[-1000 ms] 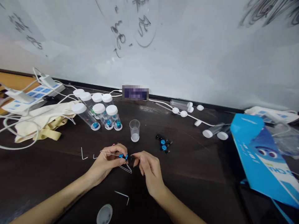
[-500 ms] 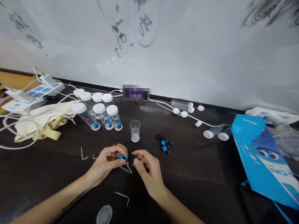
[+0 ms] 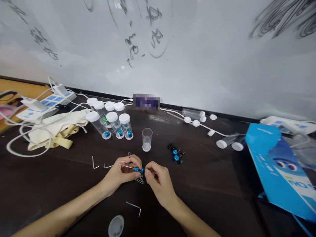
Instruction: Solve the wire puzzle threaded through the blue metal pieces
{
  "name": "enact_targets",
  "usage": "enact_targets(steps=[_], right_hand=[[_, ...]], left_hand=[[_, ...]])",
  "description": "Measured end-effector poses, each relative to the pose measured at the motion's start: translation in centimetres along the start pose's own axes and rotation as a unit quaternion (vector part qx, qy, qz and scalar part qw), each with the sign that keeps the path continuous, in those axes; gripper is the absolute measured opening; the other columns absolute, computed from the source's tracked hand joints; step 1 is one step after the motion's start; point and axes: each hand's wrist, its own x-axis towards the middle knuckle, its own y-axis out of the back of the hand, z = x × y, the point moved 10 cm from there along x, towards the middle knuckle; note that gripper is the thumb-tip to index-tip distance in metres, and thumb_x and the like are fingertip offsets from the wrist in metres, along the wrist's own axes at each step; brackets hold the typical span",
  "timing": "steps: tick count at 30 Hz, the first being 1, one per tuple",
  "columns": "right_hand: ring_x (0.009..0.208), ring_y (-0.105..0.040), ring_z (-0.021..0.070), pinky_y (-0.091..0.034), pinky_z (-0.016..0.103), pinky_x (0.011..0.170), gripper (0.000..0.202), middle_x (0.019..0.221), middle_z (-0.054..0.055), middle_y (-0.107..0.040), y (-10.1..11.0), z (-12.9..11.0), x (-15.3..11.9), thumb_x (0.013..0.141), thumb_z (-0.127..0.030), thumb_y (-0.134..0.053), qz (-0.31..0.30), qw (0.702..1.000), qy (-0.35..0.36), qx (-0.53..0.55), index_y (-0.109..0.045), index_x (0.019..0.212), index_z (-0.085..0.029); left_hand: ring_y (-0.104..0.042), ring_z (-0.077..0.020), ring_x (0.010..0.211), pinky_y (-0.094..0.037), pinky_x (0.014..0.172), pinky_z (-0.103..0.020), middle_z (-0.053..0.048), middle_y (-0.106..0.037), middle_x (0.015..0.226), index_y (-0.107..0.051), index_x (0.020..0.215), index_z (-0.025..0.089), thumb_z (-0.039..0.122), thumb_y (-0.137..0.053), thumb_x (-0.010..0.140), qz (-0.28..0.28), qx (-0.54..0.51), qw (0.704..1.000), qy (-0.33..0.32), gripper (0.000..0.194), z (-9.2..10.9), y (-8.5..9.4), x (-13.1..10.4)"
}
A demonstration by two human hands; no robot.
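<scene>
Between the thumb and fingers of my left hand (image 3: pixel 125 169) is a small blue metal part (image 3: pixel 139 170) with thin silver wire loops (image 3: pixel 140 180) around it. My right hand (image 3: pixel 159 179) is closed in a pinch at the right end of that part, on a small black piece mostly hidden by the fingertips. Just beyond the hands, a clear tube (image 3: pixel 147 136) stands upright. To the right lies a small pile of black pieces (image 3: pixel 171 146) and blue round parts (image 3: pixel 176 158). Hex keys (image 3: pixel 94 164) lie left of my left hand, and another hex key (image 3: pixel 133 204) is nearer me.
Several white-capped tubes (image 3: pixel 124 126) with blue parts inside stand at the back left, beside a cream cloth bag (image 3: pixel 56 126) and a power strip (image 3: pixel 49 103). A small round dish (image 3: pixel 116 226) sits at the front. Loose caps (image 3: pixel 196 123) and a blue bag (image 3: pixel 276 171) are on the right.
My right fingertips have closed the gap to the blue part, bringing the small black piece up against its end. The whole view has shifted slightly, so things appear further right.
</scene>
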Motion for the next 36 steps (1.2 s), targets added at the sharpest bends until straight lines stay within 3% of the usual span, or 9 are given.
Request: enact_targets(steps=[4,11,17,20,27,32,36], right_hand=[[0.054,-0.038,0.0099,-0.028,0.024,0.054,0.034,0.057,-0.005,-0.041,-0.5,-0.3,0.0,0.095,-0.023,-0.042,-0.026,0.999,0.018,-0.022,-0.044,0.061,-0.018],[0.053,-0.044,0.0099,-0.03,0.023,0.054,0.04,0.056,-0.003,-0.049,-0.9,-0.1,0.2,0.098,-0.025,-0.039,-0.033,0.999,0.023,-0.009,-0.049,0.06,-0.017],[0.052,-0.037,0.01,-0.027,0.024,0.051,0.05,0.055,-0.003,-0.044,-0.8,0.3,0.1,0.102,-0.041,-0.037,-0.016,0.999,0.004,0.033,-0.052,0.061,-0.017],[0.05,-0.029,0.0097,-0.021,0.024,0.047,0.046,0.055,-0.006,-0.034,-0.2,0.9,0.1,0.102,-0.048,-0.036,0.015,0.996,-0.013,0.091,-0.057,0.075,-0.017],[0.055,-0.034,0.0091,-0.025,0.022,0.05,0.021,0.068,-0.006,-0.038,0.0,0.6,0.1,0.092,-0.041,-0.06,0.008,0.99,-0.006,0.141,-0.058,0.095,-0.02],[0.054,-0.035,0.0086,-0.027,0.022,0.049,0.019,0.069,-0.007,-0.038,-0.2,0.9,0.1,0.087,-0.036,-0.066,0.008,0.991,-0.019,0.133,-0.059,0.095,-0.02],[0.056,-0.039,0.0094,-0.029,0.022,0.051,0.023,0.066,-0.005,-0.045,-0.3,1.1,0.4,0.088,-0.04,-0.065,0.009,0.99,-0.027,0.136,-0.061,0.087,-0.018]], left_hand=[[-0.059,-0.0132,0.076,-0.048,0.069,-0.024,-0.001,-0.058,0.085,-0.072,0.082,0.018,0.015,-0.08,0.073,-0.019,0.004,1.0,-0.007,0.013,0.1,-0.6,-0.2],[-0.063,-0.0143,0.073,-0.049,0.068,-0.025,0.0,-0.057,0.085,-0.07,0.082,0.017,0.017,-0.08,0.074,-0.034,-0.011,0.999,-0.013,0.013,0.1,-1.0,-0.3],[-0.065,-0.0172,0.078,-0.053,0.076,-0.03,-0.001,-0.06,0.088,-0.07,0.084,0.018,0.017,-0.078,0.076,-0.029,-0.035,0.999,0.006,0.012,-0.1,-0.7,-0.7],[-0.062,-0.0138,0.074,-0.052,0.071,-0.023,-0.002,-0.062,0.085,-0.071,0.081,0.016,0.017,-0.079,0.075,0.012,-0.046,0.999,0.011,0.01,-0.1,0.3,-0.8],[-0.065,-0.0125,0.076,-0.054,0.077,-0.021,-0.001,-0.066,0.084,-0.074,0.085,0.017,0.019,-0.08,0.075,0.051,-0.09,0.994,0.021,0.011,-0.5,1.4,-0.7],[-0.066,-0.0122,0.076,-0.054,0.076,-0.02,-0.001,-0.068,0.084,-0.075,0.085,0.017,0.019,-0.079,0.076,0.044,-0.092,0.994,0.024,0.011,-0.8,1.5,-0.7],[-0.066,-0.0122,0.073,-0.054,0.073,-0.019,-0.001,-0.068,0.081,-0.075,0.083,0.017,0.02,-0.081,0.074,0.046,-0.087,0.995,0.023,0.012,-0.8,1.6,-0.7]])
